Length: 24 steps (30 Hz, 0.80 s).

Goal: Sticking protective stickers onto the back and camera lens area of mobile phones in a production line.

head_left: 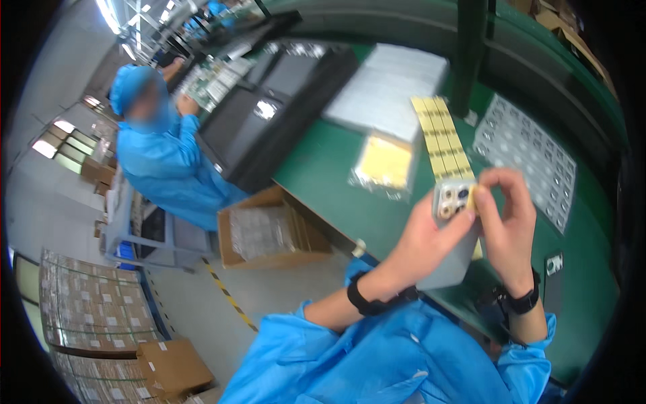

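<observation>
My left hand (431,236) is wrapped round a long light-grey device (449,266), seen end-on. Its pale end face (455,196) carries several round lens-like openings and is turned up toward me. At the right edge of that face, my right hand (506,222) pinches a small yellow label (472,198) between thumb and forefinger. Just beyond both hands, a strip of yellow labels (441,138) lies on the green bench. Left of the strip is a clear plastic bag (385,165) with a yellow stack inside.
A tray with rows of small round parts (528,158) lies at right, near a dark phone-like piece (553,283). White sheets (390,87) and a black conveyor frame (269,111) stand farther back. An open carton (269,229) stands left of the bench; a person in blue (165,151) works beyond it.
</observation>
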Available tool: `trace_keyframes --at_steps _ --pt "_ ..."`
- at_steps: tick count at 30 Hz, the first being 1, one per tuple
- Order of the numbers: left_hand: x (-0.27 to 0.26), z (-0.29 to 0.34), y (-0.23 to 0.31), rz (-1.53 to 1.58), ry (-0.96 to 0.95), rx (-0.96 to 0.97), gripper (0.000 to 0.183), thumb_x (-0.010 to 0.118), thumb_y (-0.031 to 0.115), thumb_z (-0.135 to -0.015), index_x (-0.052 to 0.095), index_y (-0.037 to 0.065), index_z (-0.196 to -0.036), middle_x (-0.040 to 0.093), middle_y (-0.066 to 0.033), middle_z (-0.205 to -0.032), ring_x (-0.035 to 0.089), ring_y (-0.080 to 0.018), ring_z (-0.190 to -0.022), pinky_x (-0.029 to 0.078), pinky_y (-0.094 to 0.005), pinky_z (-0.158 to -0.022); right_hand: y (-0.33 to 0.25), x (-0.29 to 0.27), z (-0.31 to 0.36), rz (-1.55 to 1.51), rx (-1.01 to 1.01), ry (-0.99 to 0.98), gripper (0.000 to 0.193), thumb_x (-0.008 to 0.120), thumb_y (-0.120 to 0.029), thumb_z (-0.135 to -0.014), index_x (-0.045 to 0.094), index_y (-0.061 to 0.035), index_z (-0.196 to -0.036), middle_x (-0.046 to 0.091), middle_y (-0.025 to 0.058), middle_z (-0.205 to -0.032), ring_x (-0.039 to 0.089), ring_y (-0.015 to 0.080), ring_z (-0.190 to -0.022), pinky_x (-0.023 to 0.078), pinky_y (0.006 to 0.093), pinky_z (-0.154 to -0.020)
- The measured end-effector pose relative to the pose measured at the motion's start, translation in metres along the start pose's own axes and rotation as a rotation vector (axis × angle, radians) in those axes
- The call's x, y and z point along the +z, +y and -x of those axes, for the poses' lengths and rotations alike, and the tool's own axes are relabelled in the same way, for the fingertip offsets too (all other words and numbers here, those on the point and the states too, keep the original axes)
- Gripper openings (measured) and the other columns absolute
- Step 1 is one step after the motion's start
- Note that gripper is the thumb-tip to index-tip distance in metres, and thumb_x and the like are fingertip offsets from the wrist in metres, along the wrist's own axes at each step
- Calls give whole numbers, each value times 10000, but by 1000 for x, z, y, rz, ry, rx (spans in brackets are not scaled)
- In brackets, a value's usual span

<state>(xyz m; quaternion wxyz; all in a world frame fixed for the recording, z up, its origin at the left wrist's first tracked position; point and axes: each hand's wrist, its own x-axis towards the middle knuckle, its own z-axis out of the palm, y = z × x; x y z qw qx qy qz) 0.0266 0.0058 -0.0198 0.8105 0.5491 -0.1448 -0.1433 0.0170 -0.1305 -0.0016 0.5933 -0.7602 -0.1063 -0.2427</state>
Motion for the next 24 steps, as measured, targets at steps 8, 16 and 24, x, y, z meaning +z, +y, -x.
trace_keyframes --at_steps 8,16,24 --pt "-15 9 15 170 -154 -115 336 544 95 -965 507 -6 -1282 605 -57 -1131 589 -129 -1053 493 -294 -878 4 -18 -8 -261 350 -283 114 624 -104 -922 601 8 -919 536 31 -871 506 80 -747 425 213 -615" --pt "-10 7 15 73 -118 -54 303 562 96 -952 539 -12 -1235 616 -65 -1080 622 -133 -947 511 -288 -830 -3 -12 -3 -280 335 -166 249 598 -193 -965 553 -23 -791 499 -18 -771 457 33 -661 377 201 -526" --pt "-4 0 18 130 2 -215 354 590 107 -941 524 22 -1278 650 -99 -1112 658 -187 -980 535 -322 -848 14 -17 -14 -512 473 -177 346 480 -363 -1024 611 -46 -1072 548 -27 -719 490 22 -575 396 191 -436"
